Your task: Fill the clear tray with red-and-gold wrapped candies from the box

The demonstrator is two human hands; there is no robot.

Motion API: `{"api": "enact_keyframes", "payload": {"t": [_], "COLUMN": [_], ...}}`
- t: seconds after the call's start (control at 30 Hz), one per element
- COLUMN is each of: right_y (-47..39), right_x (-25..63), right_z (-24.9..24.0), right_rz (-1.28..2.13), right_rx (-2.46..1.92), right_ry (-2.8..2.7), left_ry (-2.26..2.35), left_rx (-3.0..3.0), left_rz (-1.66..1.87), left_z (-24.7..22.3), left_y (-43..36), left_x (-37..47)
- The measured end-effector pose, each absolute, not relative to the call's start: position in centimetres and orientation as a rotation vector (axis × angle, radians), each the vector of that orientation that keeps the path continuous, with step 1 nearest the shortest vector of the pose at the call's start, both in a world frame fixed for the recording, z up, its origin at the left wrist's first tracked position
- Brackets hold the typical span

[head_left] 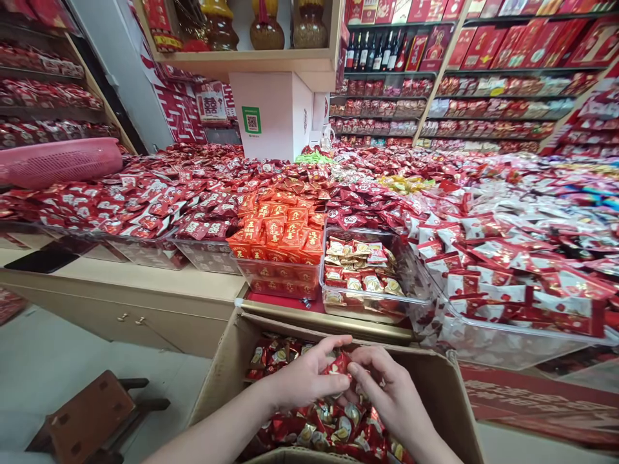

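Over an open cardboard box (438,386), my left hand (309,374) and my right hand (387,380) come together around a small red candy packet (340,365). My left thumb and fingers close on its near side, while my right thumb and fingertips pinch its right edge. Below them, the box holds a heap of loose red and gold packets (319,428) with pale round pictures on them. Behind the box stands a clear plastic bin (370,301), partly filled with gold and red packets (367,280). My palms and forearms hide part of the heap.
A bin of orange-red packets (285,229) stands left of the clear bin, and a wide bin of red and white packets (512,283) to its right. A pink basket (62,161) and black phone-like slab (41,258) lie left. A wooden stool (91,412) is on the floor.
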State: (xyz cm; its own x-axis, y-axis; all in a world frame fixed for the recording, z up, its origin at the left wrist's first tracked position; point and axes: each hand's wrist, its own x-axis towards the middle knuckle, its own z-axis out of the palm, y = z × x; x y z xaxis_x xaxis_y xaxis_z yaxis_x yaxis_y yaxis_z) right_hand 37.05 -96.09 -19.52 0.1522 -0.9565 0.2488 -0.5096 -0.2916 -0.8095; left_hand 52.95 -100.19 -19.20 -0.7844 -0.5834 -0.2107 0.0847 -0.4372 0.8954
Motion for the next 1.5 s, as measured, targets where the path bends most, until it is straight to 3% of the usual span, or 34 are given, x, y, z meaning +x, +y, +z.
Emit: {"api": "enact_keyframes", "payload": {"t": [0.23,0.3,0.4,0.5,0.63,1.07,1.27,1.5], "right_y": [-98.6,-100.9,-104.4,-107.1,-109.1,-110.6,-111.6,-112.2], "right_x": [32.7,31.5,30.8,31.1,31.4,32.3,32.6,33.5], "right_z": [-12.6,-10.3,-8.6,-8.8,-9.7,-11.1,-12.1,-12.6], "right_rz": [-1.301,-1.167,-0.603,-0.213,0.003,0.314,0.558,0.67], "right_rx": [-1.983,-2.171,-2.344,-2.328,-2.288,-2.17,-2.423,-2.361], "right_ry": [1.773,1.956,2.039,1.99,1.903,1.764,1.706,1.719], "left_ry": [-1.606,-1.628,-1.643,-1.699,-1.799,-1.902,-1.916,-1.943], "left_rx": [0.751,0.794,0.83,0.864,0.92,0.934,0.918,0.921], "left_rz": [-2.204,-2.177,-2.184,-2.175,-2.158,-2.147,-2.142,-2.134], "left_z": [-19.6,-19.8,-20.0,-20.0,-19.8,-19.8,-20.2,-20.8], "left_y": [-101.0,-101.1,-101.0,-100.8,-100.7,-100.8,-100.8,-100.8], "left_x": [53.7,53.8,53.8,53.8,53.9,54.2,54.3,54.4]}}
